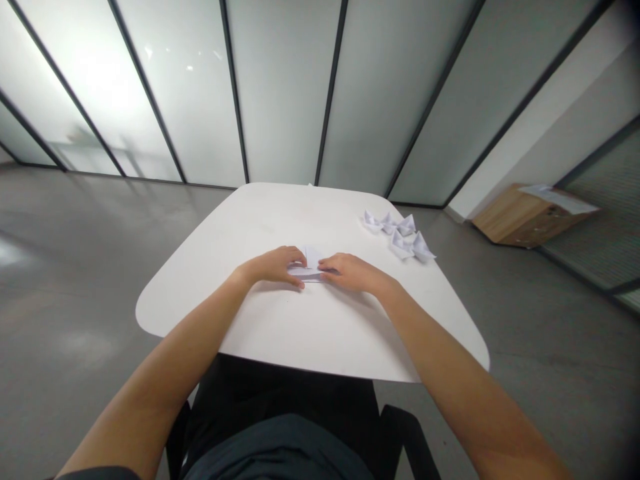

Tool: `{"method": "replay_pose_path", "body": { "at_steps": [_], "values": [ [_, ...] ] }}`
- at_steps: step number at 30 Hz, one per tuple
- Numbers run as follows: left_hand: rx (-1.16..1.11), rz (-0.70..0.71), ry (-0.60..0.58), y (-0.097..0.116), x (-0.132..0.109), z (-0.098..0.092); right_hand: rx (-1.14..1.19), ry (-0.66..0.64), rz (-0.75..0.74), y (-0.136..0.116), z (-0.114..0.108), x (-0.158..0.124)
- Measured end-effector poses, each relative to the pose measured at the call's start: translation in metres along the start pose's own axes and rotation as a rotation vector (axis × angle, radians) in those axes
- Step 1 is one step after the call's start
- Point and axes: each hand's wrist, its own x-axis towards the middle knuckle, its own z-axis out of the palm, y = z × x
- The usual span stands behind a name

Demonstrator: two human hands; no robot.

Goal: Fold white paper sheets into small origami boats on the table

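A small folded sheet of white paper [311, 272] lies near the middle of the white table [280, 327], with creases and a raised flap showing. My left hand [280, 265] grips its left edge, thumb at the near side and fingers at the far side. On the right edge, my right hand [349, 271] holds the paper between thumb and curled fingers. Parts of both ends are hidden under the fingers.
Several folded paper boats [400, 245] stand in a cluster at the table's right edge. Beyond the table are frosted glass panels [285, 87]. A wooden cabinet [530, 217] stands on the floor at right. A chair armrest [407, 433] is close below.
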Motion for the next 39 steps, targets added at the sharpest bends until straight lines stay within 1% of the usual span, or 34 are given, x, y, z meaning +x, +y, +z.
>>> {"method": "replay_pose_path", "body": {
  "at_steps": [3, 9, 12, 14, 19, 23, 26, 31, 35, 39],
  "values": [
    [-0.043, 0.002, -0.013, -0.003, -0.001, -0.005, -0.018, 0.006, 0.008, 0.0, 0.001, 0.002],
    [-0.069, -0.139, -0.066, -0.003, -0.003, -0.012, -0.036, 0.004, 0.0, 0.001, 0.001, 0.005],
    [-0.1, -0.184, -0.078, -0.009, -0.005, -0.016, -0.044, 0.019, -0.038, 0.004, 0.002, 0.007],
    [-0.109, -0.226, -0.081, -0.014, -0.007, -0.018, -0.053, 0.03, -0.036, 0.006, 0.002, 0.009],
    [-0.077, -0.278, -0.091, -0.025, -0.015, -0.025, -0.081, 0.025, 0.031, 0.015, 0.003, 0.009],
    [-0.046, -0.282, -0.101, -0.03, -0.021, -0.031, -0.089, 0.025, 0.135, 0.022, 0.004, 0.007],
    [-0.037, -0.295, -0.09, -0.034, -0.023, -0.031, -0.046, 0.055, 0.191, 0.022, 0.005, 0.006],
    [-0.057, -0.363, -0.063, -0.038, -0.022, -0.028, -0.008, 0.104, 0.255, 0.023, 0.007, 0.003],
    [-0.021, -0.317, -0.069, -0.039, -0.021, -0.024, -0.008, 0.101, 0.2, 0.03, 0.011, 0.004],
    [0.075, -0.245, -0.046, -0.03, -0.016, -0.019, -0.029, 0.111, 0.152, 0.033, 0.015, 0.007]
  ]
}}
